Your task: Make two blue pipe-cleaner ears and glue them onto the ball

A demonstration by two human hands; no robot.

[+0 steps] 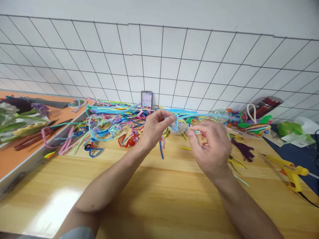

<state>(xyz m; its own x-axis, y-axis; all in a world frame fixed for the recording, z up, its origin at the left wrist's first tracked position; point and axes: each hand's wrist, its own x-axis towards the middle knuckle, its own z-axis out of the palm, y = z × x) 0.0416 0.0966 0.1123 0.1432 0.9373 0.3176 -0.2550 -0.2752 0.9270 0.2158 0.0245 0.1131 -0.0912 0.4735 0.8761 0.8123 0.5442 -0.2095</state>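
Observation:
A light blue pipe cleaner, bent into a small loop near one end, is pinched between the thumb and forefinger of my left hand. Its long free part stretches to the right above my other hand and is blurred. My right hand is closed in a pinch just right of the loop; what its fingertips hold is too small to make out. Behind and between the hands lies a whitish woven ball. Red bent pipe cleaners rest left of my left hand.
Many coloured pipe cleaners are heaped along the wall. A phone leans there. To the right lie yellow-handled pliers, a dark purple tassel and a yellow glue gun. An orange surface with flowers is at left.

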